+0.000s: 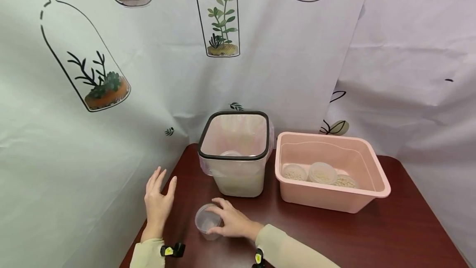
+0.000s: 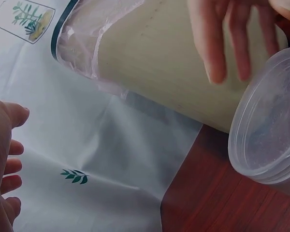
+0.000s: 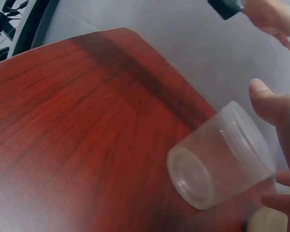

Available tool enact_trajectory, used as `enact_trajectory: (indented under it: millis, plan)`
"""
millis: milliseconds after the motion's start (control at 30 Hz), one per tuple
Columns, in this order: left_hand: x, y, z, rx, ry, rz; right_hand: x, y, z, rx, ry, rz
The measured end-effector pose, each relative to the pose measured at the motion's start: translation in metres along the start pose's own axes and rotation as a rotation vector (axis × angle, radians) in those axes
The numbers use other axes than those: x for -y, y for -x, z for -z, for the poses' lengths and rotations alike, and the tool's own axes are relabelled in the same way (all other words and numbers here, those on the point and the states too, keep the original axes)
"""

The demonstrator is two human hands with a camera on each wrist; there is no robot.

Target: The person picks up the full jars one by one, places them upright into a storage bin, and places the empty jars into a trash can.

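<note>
- Right hand (image 1: 232,220): positioned at the near left area of the table (image 1: 372,235); fingers and thumb are curled around a clear plastic cup (image 1: 207,220) and grip it.
- Clear plastic cup: tilted on its side in the right hand, with its open mouth turned toward the left hand; the interior appears empty. In the right wrist view the cup's base (image 3: 191,176) points at the camera above the wood surface; whether the cup touches the table cannot be determined.
- Left hand (image 1: 158,202): open, fingers straight and spread, holding nothing. It sits just beside the cup, near the left table edge, apart from the right hand.
- Waste bin (image 1: 235,152): cream body, black rim, thin plastic liner; stands upright just behind the cup and the right hand. Pale items lie inside it, too indistinct to identify.
- Pink tub (image 1: 366,164): stands just to the right of the bin; contains three round clear containers (image 1: 321,173) holding pale beads or grains.
- Backdrop (image 1: 111,53): white cloth printed with plants in jars, hanging behind and to the left of the table.
</note>
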State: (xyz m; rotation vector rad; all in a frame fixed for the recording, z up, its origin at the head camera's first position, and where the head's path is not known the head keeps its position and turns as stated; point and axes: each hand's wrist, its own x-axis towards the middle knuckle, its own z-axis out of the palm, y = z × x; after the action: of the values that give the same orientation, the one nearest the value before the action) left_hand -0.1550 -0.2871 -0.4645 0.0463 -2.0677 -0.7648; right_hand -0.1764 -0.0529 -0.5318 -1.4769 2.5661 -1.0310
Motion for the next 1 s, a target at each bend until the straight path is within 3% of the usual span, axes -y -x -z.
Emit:
enact_trajectory:
  millis: [167, 467, 767, 1000]
  plan:
    - [-0.003, -0.001, -0.002, 0.007, -0.001, 0.002, 0.001, 0.001, -0.013, 0.052, 0.0, -0.049]
    - [-0.005, -0.001, -0.005, 0.008, 0.0, -0.008, -0.005, 0.004, -0.025, 0.028, -0.036, -0.156]
    - [-0.007, -0.002, -0.006, 0.003, 0.001, -0.011, -0.008, 0.007, -0.024, -0.06, -0.053, -0.152]
    - [-0.006, -0.002, -0.007, 0.013, -0.007, 0.0, -0.009, 0.008, -0.017, -0.148, -0.04, -0.085]
